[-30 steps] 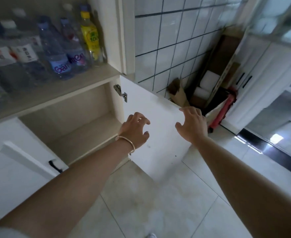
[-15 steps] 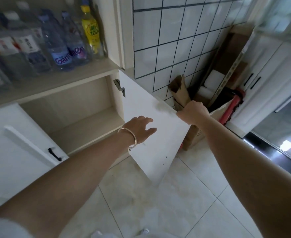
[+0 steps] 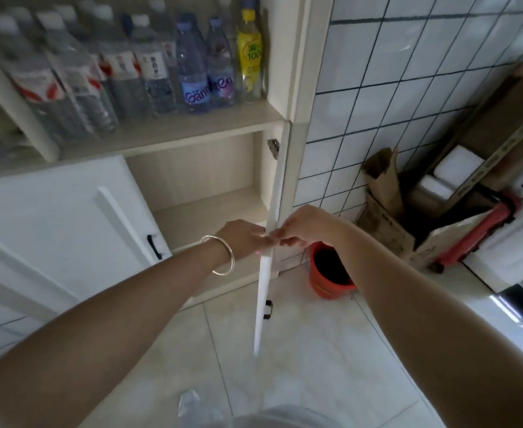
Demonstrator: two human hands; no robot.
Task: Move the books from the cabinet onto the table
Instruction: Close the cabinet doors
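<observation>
No books and no table are in view. The cabinet's lower compartment (image 3: 207,208) stands open, and its pale wooden shelf is bare. The white right-hand door (image 3: 265,282) is seen almost edge-on, swung out toward me. My right hand (image 3: 306,227) is closed over the door's top edge. My left hand (image 3: 241,239), with a bangle on the wrist, lies with fingers stretched against the door's inner side, just below the right hand.
Several water bottles (image 3: 192,69) and a yellow drink bottle (image 3: 249,54) fill the shelf above. The white left door (image 3: 56,220) also hangs open. A red bucket (image 3: 329,270), an open cardboard box (image 3: 387,233) and a red tool (image 3: 476,233) sit by the tiled wall at right.
The right door has swung from wide open to nearly edge-on. My right hand took hold of its top edge and my left hand reached its inner face. The red bucket has come into view.
</observation>
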